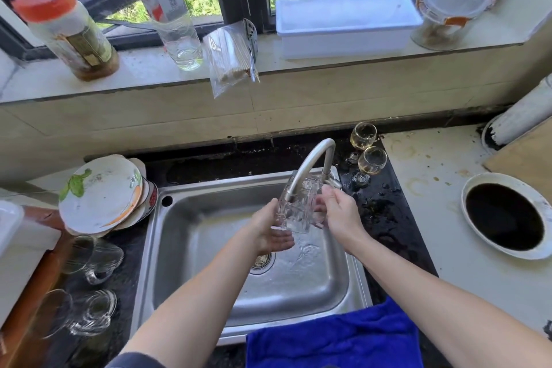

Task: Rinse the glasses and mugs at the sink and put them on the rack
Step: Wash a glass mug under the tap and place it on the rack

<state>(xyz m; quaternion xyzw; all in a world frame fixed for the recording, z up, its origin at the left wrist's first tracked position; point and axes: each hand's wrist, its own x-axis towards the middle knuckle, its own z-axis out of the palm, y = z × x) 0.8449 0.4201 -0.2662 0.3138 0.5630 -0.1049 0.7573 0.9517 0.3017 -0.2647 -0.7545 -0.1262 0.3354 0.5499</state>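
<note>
Here, left hand (268,230) flat under, right hand (340,212) around glass (295,218) (faucet (310,158) in front).

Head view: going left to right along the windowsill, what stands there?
Orange-capped bottle → clear plastic bottle → plastic bag of sticks → white tub → lidded jar.
</note>
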